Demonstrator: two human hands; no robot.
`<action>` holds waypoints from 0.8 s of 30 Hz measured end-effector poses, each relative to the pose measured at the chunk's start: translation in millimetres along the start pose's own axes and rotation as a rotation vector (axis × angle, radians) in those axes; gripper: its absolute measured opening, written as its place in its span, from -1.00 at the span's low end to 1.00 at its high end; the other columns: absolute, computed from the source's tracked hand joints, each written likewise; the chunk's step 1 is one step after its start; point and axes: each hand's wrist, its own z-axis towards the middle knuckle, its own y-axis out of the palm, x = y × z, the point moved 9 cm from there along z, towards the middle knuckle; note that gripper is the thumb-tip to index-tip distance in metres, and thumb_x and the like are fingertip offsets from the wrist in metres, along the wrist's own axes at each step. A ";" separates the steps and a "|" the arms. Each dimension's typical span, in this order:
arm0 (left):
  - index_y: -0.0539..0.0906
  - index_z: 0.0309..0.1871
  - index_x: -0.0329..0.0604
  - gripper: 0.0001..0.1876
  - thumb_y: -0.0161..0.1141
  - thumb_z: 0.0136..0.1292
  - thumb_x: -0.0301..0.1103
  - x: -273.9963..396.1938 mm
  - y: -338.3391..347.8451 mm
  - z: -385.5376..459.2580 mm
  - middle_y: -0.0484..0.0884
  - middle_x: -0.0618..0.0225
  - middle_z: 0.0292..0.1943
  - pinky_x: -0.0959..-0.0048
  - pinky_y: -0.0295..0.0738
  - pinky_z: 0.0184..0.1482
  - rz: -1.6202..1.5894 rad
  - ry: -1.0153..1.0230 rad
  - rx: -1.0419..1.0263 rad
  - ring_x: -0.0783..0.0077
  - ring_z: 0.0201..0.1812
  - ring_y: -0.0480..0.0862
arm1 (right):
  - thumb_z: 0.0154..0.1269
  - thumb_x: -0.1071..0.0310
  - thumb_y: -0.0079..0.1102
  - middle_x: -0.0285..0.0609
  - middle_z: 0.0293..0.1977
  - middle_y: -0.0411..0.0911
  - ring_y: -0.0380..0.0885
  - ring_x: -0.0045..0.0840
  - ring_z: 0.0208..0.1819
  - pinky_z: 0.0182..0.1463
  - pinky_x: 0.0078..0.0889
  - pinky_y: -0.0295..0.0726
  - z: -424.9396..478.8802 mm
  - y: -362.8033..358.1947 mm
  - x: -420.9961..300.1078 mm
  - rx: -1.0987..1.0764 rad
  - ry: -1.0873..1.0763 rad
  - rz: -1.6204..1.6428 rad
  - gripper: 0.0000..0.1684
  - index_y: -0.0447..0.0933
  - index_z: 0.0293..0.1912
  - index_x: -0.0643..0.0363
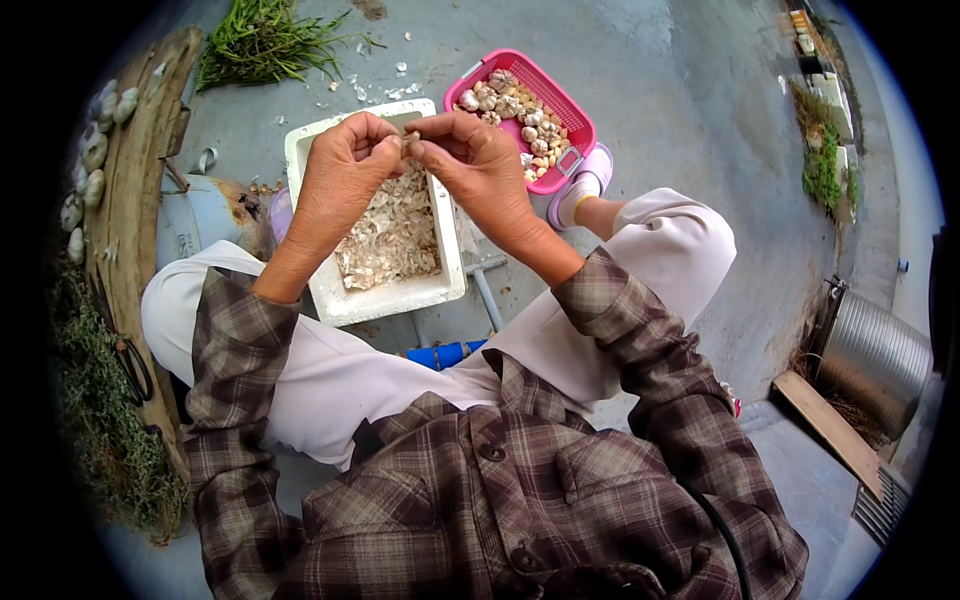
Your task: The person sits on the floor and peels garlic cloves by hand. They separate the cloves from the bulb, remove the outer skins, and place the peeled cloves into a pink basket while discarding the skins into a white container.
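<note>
Over a white foam box (390, 305), my left hand (337, 180) and my right hand (484, 165) meet fingertip to fingertip. Both pinch a small brownish piece of garlic (411, 139) between thumbs and forefingers; the fingers partly cover it. Loose papery garlic skins (390, 240) lie in the box below. Just beyond my right hand, a pink plastic basket (561, 96) holds whole garlic bulbs (506, 106) and separate pale cloves (553, 160).
At left, several garlic bulbs (95, 151) and black-handled scissors (135, 371) rest along a wooden plank (139, 161). Dried plants (112, 435) lie beside it. A rusty blue cylinder (199, 217) is near my left knee. Green stalks (259, 45) lie on the concrete floor (675, 97).
</note>
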 end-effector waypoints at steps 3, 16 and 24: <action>0.52 -0.23 -0.31 -0.87 0.05 0.29 -0.42 -0.9 -4.7 2.5 0.59 0.36 -0.39 0.59 0.55 -0.26 -0.170 -0.023 0.055 0.62 -0.40 0.58 | 0.26 0.42 0.15 -0.21 -0.29 0.59 0.57 -0.65 -0.22 -0.12 -0.58 0.60 2.4 -4.3 12.1 0.006 0.127 0.201 -0.78 0.50 -0.15 0.37; 0.65 -0.29 -0.28 -0.89 0.22 0.21 -0.42 26.8 -7.6 -0.9 0.61 0.47 -0.46 0.67 0.46 -0.29 0.064 0.156 0.110 0.69 -0.41 0.55 | 0.27 0.46 0.14 -0.20 -0.23 0.57 0.60 -0.59 -0.23 -0.14 -0.59 0.60 1.1 -4.0 8.8 0.004 0.078 0.138 -0.78 0.49 -0.10 0.34; 0.64 -0.26 -0.32 -0.84 0.22 0.22 -0.39 3.0 -3.7 1.4 0.64 0.40 -0.42 0.69 0.47 -0.30 -0.051 -0.033 -0.020 0.68 -0.41 0.57 | 0.09 0.52 0.24 -0.16 -0.31 0.56 0.59 -0.45 -0.31 -0.26 -0.49 0.57 -2.4 0.5 -38.7 0.040 -0.383 -0.557 -0.80 0.59 -0.21 0.22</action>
